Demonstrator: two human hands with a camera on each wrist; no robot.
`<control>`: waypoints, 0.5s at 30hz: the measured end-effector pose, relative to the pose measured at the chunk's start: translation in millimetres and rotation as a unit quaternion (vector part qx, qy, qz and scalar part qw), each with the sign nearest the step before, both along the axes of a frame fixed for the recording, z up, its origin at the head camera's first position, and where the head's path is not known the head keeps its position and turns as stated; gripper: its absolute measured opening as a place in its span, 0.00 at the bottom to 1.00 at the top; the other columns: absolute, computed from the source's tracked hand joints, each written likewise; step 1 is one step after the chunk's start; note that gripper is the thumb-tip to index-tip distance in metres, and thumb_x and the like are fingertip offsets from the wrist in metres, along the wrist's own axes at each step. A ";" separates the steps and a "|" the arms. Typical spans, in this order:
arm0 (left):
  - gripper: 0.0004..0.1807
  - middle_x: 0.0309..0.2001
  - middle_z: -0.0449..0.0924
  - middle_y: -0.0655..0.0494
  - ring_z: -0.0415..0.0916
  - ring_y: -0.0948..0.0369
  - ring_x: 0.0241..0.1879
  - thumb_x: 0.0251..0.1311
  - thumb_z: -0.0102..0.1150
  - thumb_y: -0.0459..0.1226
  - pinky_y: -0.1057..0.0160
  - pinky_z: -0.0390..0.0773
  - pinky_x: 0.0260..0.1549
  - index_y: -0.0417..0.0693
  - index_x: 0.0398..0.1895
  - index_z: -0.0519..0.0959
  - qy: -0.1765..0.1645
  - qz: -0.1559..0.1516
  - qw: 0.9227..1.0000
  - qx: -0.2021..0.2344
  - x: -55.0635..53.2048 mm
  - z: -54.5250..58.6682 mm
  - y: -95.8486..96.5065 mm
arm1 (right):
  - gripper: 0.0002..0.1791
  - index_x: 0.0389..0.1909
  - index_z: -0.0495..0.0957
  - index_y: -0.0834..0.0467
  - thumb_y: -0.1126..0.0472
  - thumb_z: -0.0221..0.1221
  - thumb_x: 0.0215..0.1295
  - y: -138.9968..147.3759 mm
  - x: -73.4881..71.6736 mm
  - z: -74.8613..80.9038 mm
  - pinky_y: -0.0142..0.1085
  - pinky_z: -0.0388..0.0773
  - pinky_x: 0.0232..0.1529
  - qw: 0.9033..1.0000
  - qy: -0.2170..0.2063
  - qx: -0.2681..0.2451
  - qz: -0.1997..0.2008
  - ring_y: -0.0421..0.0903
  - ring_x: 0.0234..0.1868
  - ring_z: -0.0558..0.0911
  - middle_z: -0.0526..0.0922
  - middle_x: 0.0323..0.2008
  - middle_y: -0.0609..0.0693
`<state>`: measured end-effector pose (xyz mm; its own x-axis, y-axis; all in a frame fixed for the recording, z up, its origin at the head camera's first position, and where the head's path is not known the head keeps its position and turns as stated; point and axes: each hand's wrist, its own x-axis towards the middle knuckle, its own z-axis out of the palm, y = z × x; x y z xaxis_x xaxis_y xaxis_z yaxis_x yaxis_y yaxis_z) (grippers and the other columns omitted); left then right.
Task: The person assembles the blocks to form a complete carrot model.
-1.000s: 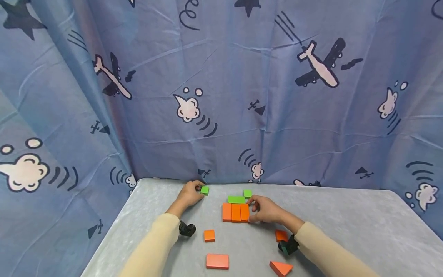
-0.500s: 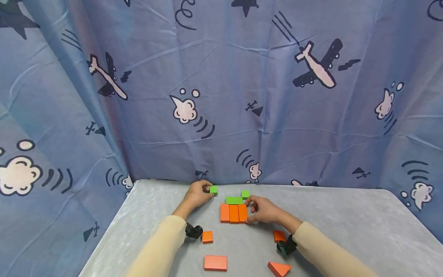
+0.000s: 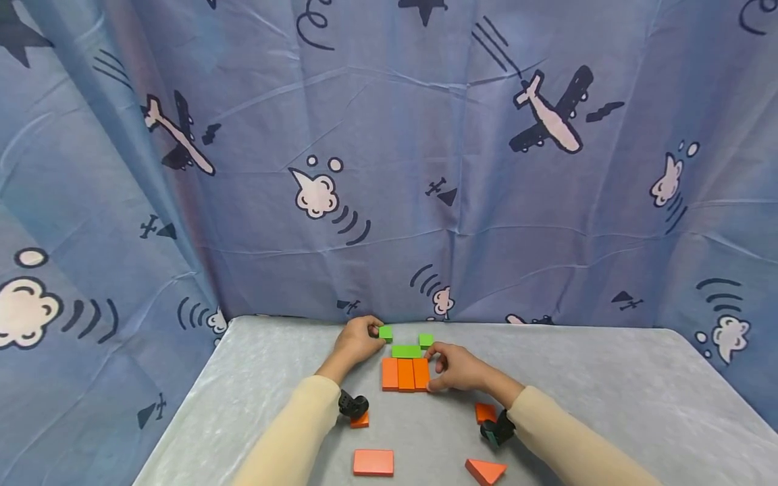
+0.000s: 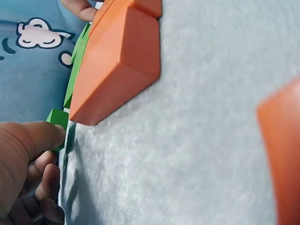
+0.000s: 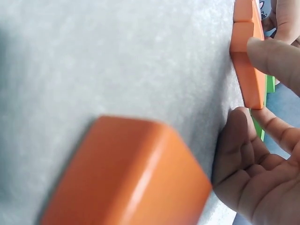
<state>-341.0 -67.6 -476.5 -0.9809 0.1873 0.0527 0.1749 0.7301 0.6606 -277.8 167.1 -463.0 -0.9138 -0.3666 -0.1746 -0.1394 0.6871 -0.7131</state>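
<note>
My left hand [image 3: 378, 331] pinches a small green cube [image 3: 385, 332] just left of a flat green block [image 3: 406, 351] at the table's far edge. In the left wrist view the thumb [image 4: 33, 140] presses the green cube [image 4: 57, 117] beside the orange row [image 4: 117, 61]. Three orange blocks [image 3: 405, 374] lie side by side in front of the green block. My right hand [image 3: 433, 368] pinches the rightmost orange block by its two ends; the right wrist view shows its fingers [image 5: 274, 56] against the orange row [image 5: 248, 70]. A second green cube [image 3: 426, 340] sits behind the row's right end.
Loose orange pieces lie nearer me: a small square [image 3: 360, 420] half under my left wrist, another square [image 3: 485, 412] by my right wrist, a flat rectangle [image 3: 373, 462] and a triangle [image 3: 485, 470]. The grey table [image 3: 608, 391] backs onto a blue patterned curtain [image 3: 389, 169].
My left hand has carried the green cube to the right, close to the flat green block. The right hand has stayed at the right end of the orange row.
</note>
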 end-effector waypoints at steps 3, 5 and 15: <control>0.17 0.34 0.78 0.60 0.72 0.63 0.32 0.51 0.69 0.38 0.61 0.73 0.35 0.52 0.47 0.83 0.001 0.001 1.000 -0.010 0.3 1.0 2.0 | 0.26 0.46 0.74 0.59 0.64 0.73 0.45 -0.3 -0.1 0.8 0.33 0.66 0.25 1.000 0.001 -0.001 0.002 0.44 0.27 0.70 0.73 0.28 0.52; 0.17 0.34 0.78 0.60 0.71 0.63 0.31 0.51 0.69 0.38 0.62 0.72 0.34 0.51 0.47 0.83 -0.001 0.000 1.000 -0.014 0.4 1.0 2.7 | 0.25 0.45 0.74 0.59 0.64 0.73 0.45 -0.3 -0.2 0.8 0.34 0.66 0.26 1.000 0.002 -0.001 0.004 0.44 0.27 0.70 0.72 0.28 0.52; 0.17 0.36 0.77 0.59 0.71 0.62 0.33 0.51 0.68 0.37 0.62 0.72 0.36 0.52 0.47 0.83 -0.020 -0.003 1.000 -0.013 0.5 -0.7 3.3 | 0.25 0.45 0.73 0.58 0.65 0.73 0.45 0.7 -0.7 -0.7 0.34 0.66 0.26 1.000 0.000 -0.001 0.004 0.44 0.27 0.70 0.72 0.28 0.52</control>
